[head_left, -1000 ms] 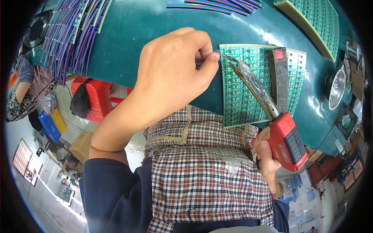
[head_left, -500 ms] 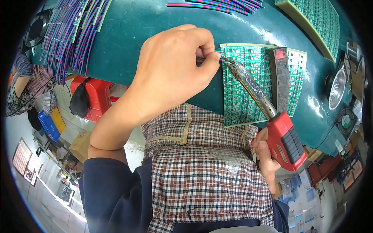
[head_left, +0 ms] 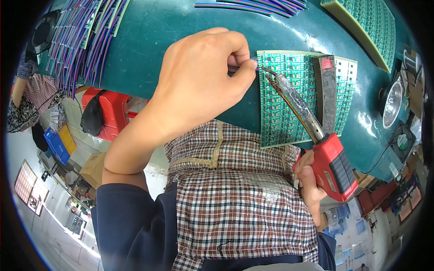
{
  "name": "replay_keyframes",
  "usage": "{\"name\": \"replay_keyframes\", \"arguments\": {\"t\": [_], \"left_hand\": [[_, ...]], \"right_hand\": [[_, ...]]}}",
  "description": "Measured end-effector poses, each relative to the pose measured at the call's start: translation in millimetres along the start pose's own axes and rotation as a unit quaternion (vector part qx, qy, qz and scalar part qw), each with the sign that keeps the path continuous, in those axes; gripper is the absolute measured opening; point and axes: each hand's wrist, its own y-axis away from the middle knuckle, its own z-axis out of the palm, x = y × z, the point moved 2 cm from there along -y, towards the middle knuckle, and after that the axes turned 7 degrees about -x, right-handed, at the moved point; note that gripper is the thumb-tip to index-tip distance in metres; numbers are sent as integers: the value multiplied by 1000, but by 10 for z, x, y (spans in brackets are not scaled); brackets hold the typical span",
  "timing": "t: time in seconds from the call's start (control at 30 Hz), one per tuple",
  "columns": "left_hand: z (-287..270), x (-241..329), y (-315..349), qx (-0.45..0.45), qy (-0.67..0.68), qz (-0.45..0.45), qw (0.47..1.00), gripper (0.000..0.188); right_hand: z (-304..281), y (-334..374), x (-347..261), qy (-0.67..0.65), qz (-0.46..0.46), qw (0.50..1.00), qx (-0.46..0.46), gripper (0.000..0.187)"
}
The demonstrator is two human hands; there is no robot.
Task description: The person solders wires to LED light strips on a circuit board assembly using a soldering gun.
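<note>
My left hand (head_left: 205, 74) pinches thin coloured wires (head_left: 254, 59), whose ends lie at the upper left edge of a green circuit board panel (head_left: 282, 108). My right hand (head_left: 309, 178) is closed round the red handle of a soldering iron (head_left: 333, 167). The iron slants up and left over the panel, its tip near the wire ends by my left fingertips; whether it touches them I cannot tell. A dark grey bar (head_left: 325, 95) with a red patch lies across the panel. Most of the wires are hidden behind my left hand.
Wired board strips (head_left: 86, 36) lie at the table's left, loose wires (head_left: 266, 6) at the far edge. A thick stack of panels (head_left: 366, 29) stands far right. A round metal dish (head_left: 392, 104) and a small fan (head_left: 402, 141) are at right. Another person's arm (head_left: 20, 88) shows far left.
The soldering iron has shifted slightly right and down, its tip drawing a little away from my left fingertips. My left hand stays in place with the wires. The other person's arm at far left has moved.
</note>
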Motion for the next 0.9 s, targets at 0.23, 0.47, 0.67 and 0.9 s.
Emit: {"name": "replay_keyframes", "arguments": {"t": [0.23,0.47,0.67,0.9], "left_hand": [[1,6,4,-1,7,-7,1000,20],[5,5,4,4,1,-6,1000,20],[6,19,-8,5,-4,-4,1000,20],[26,9,23,17,-11,0,1000,20]], "right_hand": [[12,19,-15,-7,30,999,13,16],[2,41,13,-12,32,999,26,17],[-35,30,16,8,-4,1000,-21,19],[9,56,15,-13,29,999,25,17]]}}
